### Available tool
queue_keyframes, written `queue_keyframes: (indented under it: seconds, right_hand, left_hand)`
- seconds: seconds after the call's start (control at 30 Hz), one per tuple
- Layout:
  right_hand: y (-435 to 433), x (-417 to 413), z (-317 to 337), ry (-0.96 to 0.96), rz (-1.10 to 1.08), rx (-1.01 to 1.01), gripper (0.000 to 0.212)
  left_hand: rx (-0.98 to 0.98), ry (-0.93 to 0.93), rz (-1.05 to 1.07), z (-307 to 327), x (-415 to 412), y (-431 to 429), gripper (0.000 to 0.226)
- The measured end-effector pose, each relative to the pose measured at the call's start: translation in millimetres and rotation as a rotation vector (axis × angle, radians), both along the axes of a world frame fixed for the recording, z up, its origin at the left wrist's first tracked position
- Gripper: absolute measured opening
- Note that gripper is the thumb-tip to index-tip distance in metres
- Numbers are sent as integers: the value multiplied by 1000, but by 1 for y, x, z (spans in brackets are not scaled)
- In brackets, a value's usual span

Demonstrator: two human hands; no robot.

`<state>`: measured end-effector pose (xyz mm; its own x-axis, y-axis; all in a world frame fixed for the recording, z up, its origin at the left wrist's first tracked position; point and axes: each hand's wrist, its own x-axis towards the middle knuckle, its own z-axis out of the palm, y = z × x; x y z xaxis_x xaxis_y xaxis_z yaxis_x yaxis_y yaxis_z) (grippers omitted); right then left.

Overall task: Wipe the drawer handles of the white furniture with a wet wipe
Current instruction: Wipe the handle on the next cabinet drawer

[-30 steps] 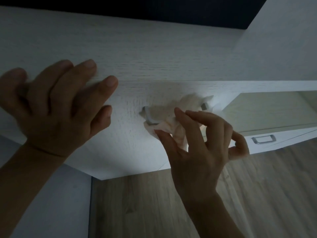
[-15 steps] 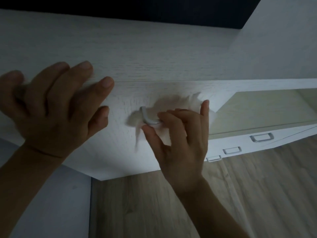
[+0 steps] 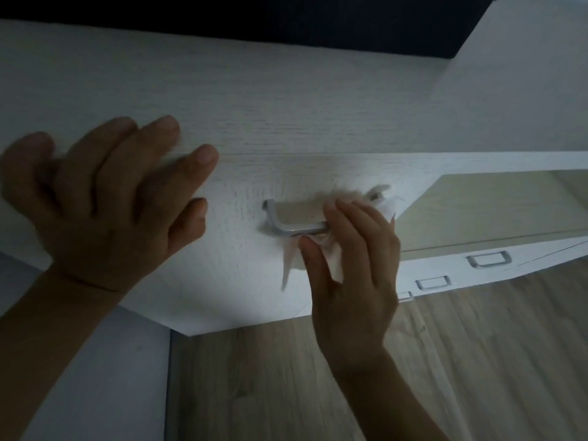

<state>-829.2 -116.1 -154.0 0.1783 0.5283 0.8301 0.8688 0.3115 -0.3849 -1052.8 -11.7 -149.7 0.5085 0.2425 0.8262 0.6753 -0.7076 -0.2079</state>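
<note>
The wiping step is in hand on the silver metal bar handle (image 3: 286, 225) at frame centre, on the white wood-grain furniture (image 3: 286, 106). The crumpled white wet wipe (image 3: 291, 260) is pinched between thumb and fingers of the right hand (image 3: 353, 265) and wrapped over the handle's right end. The left hand (image 3: 105, 198) is laid on the top edge at left, fingers apart, holding nothing. The bare left portion probably remains to be wiped, then the small silver handles (image 3: 488, 260) at lower right.

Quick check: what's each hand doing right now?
Left hand: open, fingers spread against the white furniture.
Right hand: pinching the wet wipe around the right end of the drawer handle.
</note>
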Motion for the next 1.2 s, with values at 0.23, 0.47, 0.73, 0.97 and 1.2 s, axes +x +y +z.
queue_keyframes:
  seconds: [0.23, 0.47, 0.73, 0.97, 1.2]
  right_hand:
    - [-7, 9, 8, 237, -76, -9, 47]
    - [-34, 21, 23, 459, -191, 49, 16]
    - [-6, -36, 12, -186, 51, -39, 38]
    - [11, -22, 3, -158, 86, 125, 9]
    - [-3, -8, 35, 145, -225, 108, 9]
  left_hand:
    - [-16, 26, 49, -15, -7, 4, 63]
    - [6, 39, 50, -9, -3, 6, 63]
    - [85, 44, 91, -1, 3, 2, 63]
    - [129, 53, 110, -3, 1, 6, 64]
    - [185, 46, 145, 2, 6, 2, 63]
